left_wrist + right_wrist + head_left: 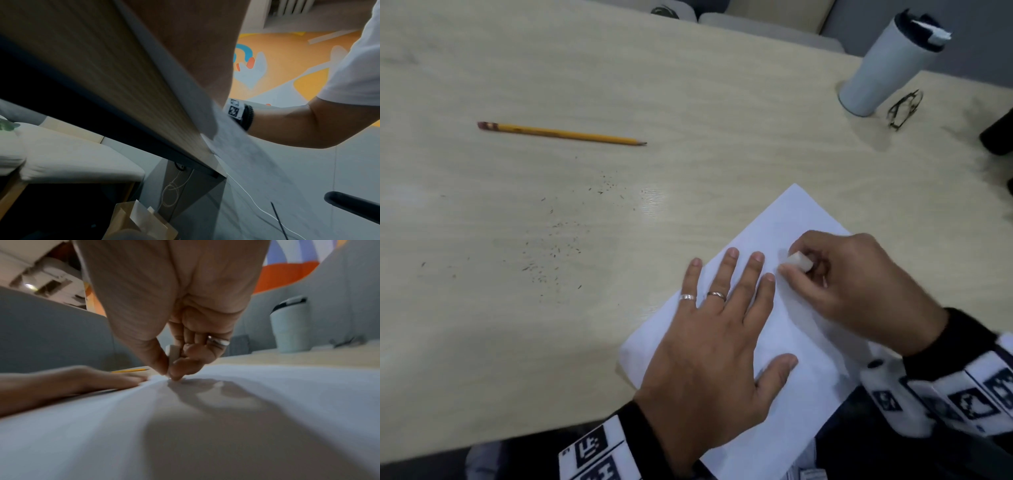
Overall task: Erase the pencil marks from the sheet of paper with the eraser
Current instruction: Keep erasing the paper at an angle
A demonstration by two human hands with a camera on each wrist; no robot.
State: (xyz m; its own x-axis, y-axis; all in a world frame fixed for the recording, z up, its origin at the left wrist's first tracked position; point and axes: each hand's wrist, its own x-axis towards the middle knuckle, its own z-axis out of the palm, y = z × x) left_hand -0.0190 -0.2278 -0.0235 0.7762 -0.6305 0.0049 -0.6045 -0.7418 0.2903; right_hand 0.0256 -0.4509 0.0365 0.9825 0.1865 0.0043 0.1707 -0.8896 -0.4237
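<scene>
A white sheet of paper (801, 219) lies at an angle on the pale wooden table, its near corner hanging over the front edge. My left hand (722, 308) lies flat on the sheet with fingers spread, two rings on them. My right hand (842, 281) pinches a small white eraser (798, 261) between thumb and fingers and holds it down on the paper just right of my left fingertips. In the right wrist view the eraser (174, 352) stands upright in the pinch above the sheet (267, 386). No pencil marks can be made out on the paper.
A yellow pencil (561, 133) lies far left on the table. Dark eraser crumbs (558, 240) are scattered left of the sheet. A grey tumbler (883, 68) and folded glasses (904, 109) stand at the back right, with a dark object (1000, 133) at the right edge.
</scene>
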